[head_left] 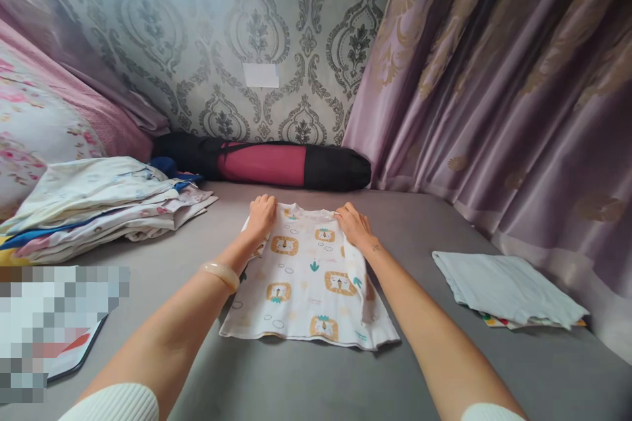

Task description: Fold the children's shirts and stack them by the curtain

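Note:
A small white shirt (301,276) printed with lion faces and green leaves is spread on the grey bed sheet (247,385), its neckline away from me and its hem towards me. My left hand (263,216) is closed on the left shoulder of the shirt, fingers curled over the fabric. At the opposite shoulder, my right hand (353,222) grips the cloth in the same way. The sleeves lie partly beneath or beside my forearms, so their full shape is hidden. A pale bangle (222,276) circles my left wrist.
Left lies a stack of folded clothes (113,200), with a partly pixelated flat object (74,342) nearer me. A folded light-blue cloth (508,286) rests at right. Along the wall is a black and dark-red long bag (266,163). Purple curtains (494,79) hang at right.

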`<state>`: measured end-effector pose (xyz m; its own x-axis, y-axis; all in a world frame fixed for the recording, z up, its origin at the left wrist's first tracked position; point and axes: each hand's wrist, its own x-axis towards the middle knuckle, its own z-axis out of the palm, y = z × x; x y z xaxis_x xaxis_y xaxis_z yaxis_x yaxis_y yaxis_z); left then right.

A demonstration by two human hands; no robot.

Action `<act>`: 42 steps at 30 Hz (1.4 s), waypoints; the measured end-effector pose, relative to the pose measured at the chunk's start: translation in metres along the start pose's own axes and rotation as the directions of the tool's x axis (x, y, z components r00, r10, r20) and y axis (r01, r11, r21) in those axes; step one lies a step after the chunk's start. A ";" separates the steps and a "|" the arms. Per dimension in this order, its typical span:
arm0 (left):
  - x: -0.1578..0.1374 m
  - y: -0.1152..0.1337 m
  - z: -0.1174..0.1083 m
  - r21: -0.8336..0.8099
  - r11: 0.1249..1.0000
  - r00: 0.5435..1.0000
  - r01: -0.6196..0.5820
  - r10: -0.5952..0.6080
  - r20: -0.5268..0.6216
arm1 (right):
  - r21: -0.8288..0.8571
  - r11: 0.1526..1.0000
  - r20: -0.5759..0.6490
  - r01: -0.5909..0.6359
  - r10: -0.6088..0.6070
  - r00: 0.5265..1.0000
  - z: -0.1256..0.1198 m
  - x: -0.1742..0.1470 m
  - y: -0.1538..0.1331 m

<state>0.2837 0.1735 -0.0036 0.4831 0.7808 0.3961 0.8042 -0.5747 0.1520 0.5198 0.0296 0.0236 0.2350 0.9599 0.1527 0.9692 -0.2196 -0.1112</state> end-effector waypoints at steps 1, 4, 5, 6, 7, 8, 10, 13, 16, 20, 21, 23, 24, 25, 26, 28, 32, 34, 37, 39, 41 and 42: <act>0.003 -0.001 0.003 0.006 1.000 1.000 -0.001 0.001 0.006 | 0.005 1.000 0.006 -0.003 0.003 1.000 0.003 0.003 0.001; 0.007 0.000 0.010 0.030 1.000 0.998 0.004 -0.005 0.055 | 0.009 1.000 0.031 -0.009 0.008 0.999 0.013 0.010 0.003; 0.007 0.001 0.013 0.041 0.999 0.997 0.012 -0.015 0.079 | 0.007 1.000 0.042 -0.013 0.013 0.999 0.016 0.011 0.003; 0.006 0.001 0.016 0.053 0.998 0.994 0.024 -0.030 0.105 | 0.005 1.000 0.056 -0.021 0.020 0.998 0.020 0.012 0.004; 0.006 0.002 0.019 0.061 0.997 0.990 0.037 -0.045 0.130 | 0.006 1.000 0.070 -0.029 0.029 0.997 0.024 0.012 0.004; 0.005 0.002 0.022 0.066 0.997 0.986 0.051 -0.060 0.153 | 0.009 0.999 0.083 -0.039 0.038 0.996 0.027 0.012 0.004; 0.003 0.001 0.029 0.045 0.995 0.977 0.085 -0.092 0.191 | 0.021 0.998 0.100 -0.058 0.056 0.993 0.033 0.013 0.005; 0.003 -0.004 0.035 -0.006 0.990 0.964 0.139 -0.134 0.230 | 0.067 0.995 0.090 -0.081 0.074 0.993 0.039 0.012 0.007; 0.006 -0.012 0.035 -0.096 0.959 0.938 0.268 -0.237 0.253 | 0.195 0.974 0.069 -0.114 0.103 0.992 0.045 0.012 0.012; 0.007 -0.026 0.021 -0.281 0.830 0.860 0.482 -0.388 0.331 | 0.423 0.888 0.051 -0.180 0.175 0.983 0.048 0.009 0.025; 0.005 -0.030 0.016 -0.300 0.818 0.856 0.492 -0.390 0.341 | 0.450 0.872 0.057 -0.193 0.188 0.981 0.047 0.006 0.029; -0.002 -0.038 0.006 -0.342 0.797 0.854 0.498 -0.382 0.353 | 0.474 0.854 0.074 -0.214 0.203 0.976 0.045 -0.002 0.037; -0.006 -0.042 0.002 -0.368 0.782 0.853 0.503 -0.379 0.360 | 0.488 0.844 0.083 -0.224 0.211 0.974 0.044 -0.007 0.041; -0.011 -0.045 -0.002 -0.393 0.766 0.850 0.509 -0.376 0.368 | 0.501 0.833 0.089 -0.232 0.217 0.972 0.043 -0.013 0.045; -0.016 -0.048 -0.006 -0.413 0.752 0.848 0.514 -0.372 0.377 | 0.514 0.824 0.094 -0.239 0.223 0.970 0.041 -0.021 0.048; -0.026 -0.052 -0.012 -0.455 0.715 0.839 0.530 -0.363 0.406 | 0.550 0.791 0.131 -0.268 0.236 0.963 0.039 -0.037 0.053; -0.048 -0.054 -0.026 -0.531 0.600 0.794 0.599 -0.354 0.494 | 0.676 0.630 0.296 -0.382 0.242 0.924 0.032 -0.071 0.056; -0.060 -0.054 -0.034 -0.548 0.585 0.794 0.598 -0.339 0.505 | 0.697 0.589 0.336 -0.409 0.236 0.912 0.026 -0.086 0.055; -0.083 -0.055 -0.048 -0.536 0.621 0.807 0.573 -0.310 0.503 | 0.670 0.601 0.385 -0.436 0.221 0.896 0.017 -0.107 0.054; -0.098 -0.059 -0.056 -0.506 0.651 0.803 0.566 -0.296 0.517 | 0.660 0.615 0.403 -0.432 0.196 0.894 0.013 -0.120 0.053; -0.112 -0.064 -0.063 -0.477 0.678 0.797 0.560 -0.284 0.532 | 0.670 0.620 0.391 -0.408 0.172 0.904 0.011 -0.132 0.053; -0.118 -0.067 -0.065 -0.460 0.693 0.795 0.555 -0.279 0.539 | 0.673 0.627 0.378 -0.392 0.164 0.911 0.012 -0.137 0.053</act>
<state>0.1504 0.1033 -0.0014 0.3461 0.9132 -0.2153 0.6658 -0.0774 0.7421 0.5380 -0.1116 -0.0148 0.3456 0.9044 -0.2501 0.4660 -0.3968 -0.7908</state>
